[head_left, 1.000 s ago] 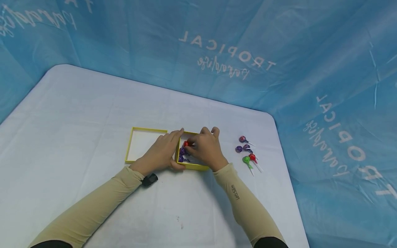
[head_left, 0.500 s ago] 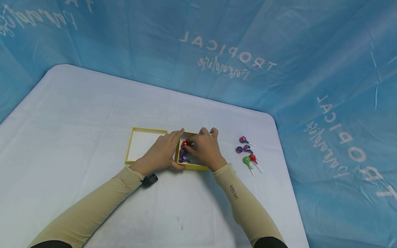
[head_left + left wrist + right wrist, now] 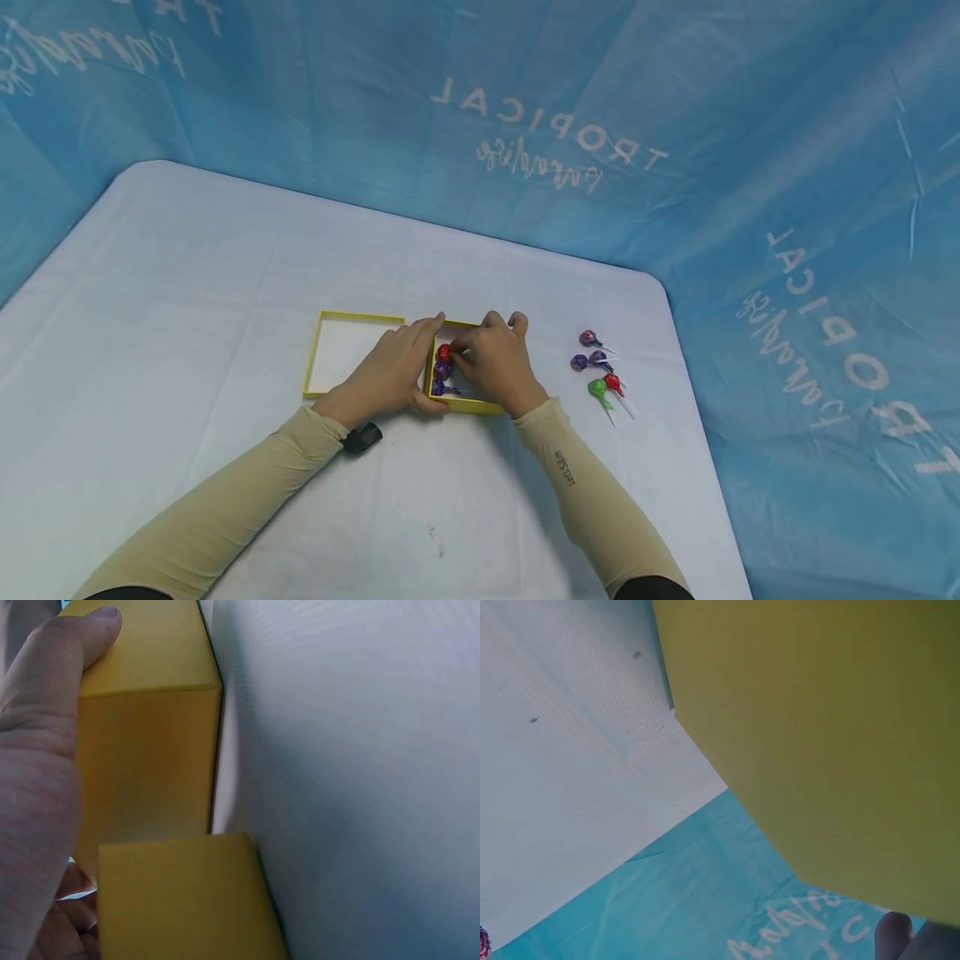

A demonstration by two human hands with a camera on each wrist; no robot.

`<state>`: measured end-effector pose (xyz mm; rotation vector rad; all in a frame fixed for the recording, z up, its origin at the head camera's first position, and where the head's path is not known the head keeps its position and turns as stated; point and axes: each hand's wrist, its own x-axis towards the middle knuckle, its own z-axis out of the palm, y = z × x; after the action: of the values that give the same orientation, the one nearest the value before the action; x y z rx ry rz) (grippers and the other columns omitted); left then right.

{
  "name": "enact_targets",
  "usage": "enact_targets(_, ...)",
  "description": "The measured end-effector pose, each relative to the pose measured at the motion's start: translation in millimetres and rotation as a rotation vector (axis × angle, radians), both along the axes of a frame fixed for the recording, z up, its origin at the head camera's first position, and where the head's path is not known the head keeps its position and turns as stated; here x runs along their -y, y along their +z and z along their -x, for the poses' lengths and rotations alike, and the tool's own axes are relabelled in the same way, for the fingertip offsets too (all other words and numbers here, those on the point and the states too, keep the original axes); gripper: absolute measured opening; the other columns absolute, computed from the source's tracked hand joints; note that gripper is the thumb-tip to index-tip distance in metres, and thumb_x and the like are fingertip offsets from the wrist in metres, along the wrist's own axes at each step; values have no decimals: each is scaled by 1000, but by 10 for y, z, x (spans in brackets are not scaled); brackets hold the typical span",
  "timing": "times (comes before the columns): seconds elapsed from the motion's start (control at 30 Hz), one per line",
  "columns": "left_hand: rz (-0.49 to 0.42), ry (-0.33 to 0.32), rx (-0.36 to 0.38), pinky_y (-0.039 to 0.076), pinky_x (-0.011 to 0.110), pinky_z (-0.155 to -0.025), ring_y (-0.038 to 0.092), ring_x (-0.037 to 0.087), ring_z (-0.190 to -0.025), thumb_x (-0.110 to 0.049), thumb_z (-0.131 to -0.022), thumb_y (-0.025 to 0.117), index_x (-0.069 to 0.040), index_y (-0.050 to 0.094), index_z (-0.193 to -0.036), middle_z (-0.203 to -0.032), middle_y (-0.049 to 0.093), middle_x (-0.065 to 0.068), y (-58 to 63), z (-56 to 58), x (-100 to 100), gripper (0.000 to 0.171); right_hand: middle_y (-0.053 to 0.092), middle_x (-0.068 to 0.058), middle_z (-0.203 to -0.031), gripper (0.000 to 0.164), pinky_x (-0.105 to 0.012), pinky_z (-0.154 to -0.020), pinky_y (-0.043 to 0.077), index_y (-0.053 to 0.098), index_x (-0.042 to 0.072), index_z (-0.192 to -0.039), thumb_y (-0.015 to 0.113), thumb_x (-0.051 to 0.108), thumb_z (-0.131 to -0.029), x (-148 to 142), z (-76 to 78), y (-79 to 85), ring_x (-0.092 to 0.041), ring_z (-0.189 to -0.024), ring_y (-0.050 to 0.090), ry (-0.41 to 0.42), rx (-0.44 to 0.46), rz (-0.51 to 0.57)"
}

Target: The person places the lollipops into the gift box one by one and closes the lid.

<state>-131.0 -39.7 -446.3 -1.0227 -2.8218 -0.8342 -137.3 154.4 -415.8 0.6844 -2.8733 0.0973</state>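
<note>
In the head view a yellow box (image 3: 472, 407) with a white inside stands open-topped on the white table. My left hand (image 3: 388, 368) grips its left side, the thumb (image 3: 75, 641) lying on the near wall in the left wrist view. Inside the box, my right hand (image 3: 497, 360) pinches a red lollipop (image 3: 444, 352) near the left wall. Two purple lollipops, one of them the nearest (image 3: 438, 387), sit in front of it in a row. The right fingertips and most of the box's floor are hidden by the hand.
The yellow-edged lid (image 3: 309, 367) lies inside-up, left of the box. To the right are loose lollipops: a green one (image 3: 597, 388), a red one (image 3: 613, 382) and several purple or dark ones (image 3: 579, 362). A blue printed sheet (image 3: 525, 208) borders the table.
The red lollipop has shifted slightly left towards the box's left wall, with my right hand moving a little left too. My left hand and the loose lollipops stay put.
</note>
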Motion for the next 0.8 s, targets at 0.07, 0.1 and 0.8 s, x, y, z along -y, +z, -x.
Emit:
enact_targets(0.07, 3, 0, 1, 47, 52, -97, 49, 33, -133, -62, -62, 89, 3, 26, -155, -149, 47, 21, 1, -1, -3, 130, 73, 16, -77, 5, -52, -87, 27, 83, 28, -89, 81, 31, -85, -5, -10, 5, -13, -78, 46, -6, 4, -4)
enact_targets(0.1, 3, 1, 0, 47, 52, -97, 49, 33, -133, -62, -62, 89, 3, 26, -155, -149, 47, 21, 2, -2, -4, 130, 73, 16, -77, 5, -52, -87, 27, 83, 28, -89, 81, 31, -85, -8, -14, 8, -13, -78, 46, -7, 7, -5)
enact_targets(0.8, 14, 12, 30, 46, 53, -99, 48, 35, -134, -61, -59, 91, 3, 24, -156, -150, 45, 22, 15, 2, -33, 134, 76, 3, -81, 18, -56, -85, 19, 83, 24, -100, 81, 33, -86, -337, -188, 192, -17, -82, 48, -193, -37, 260)
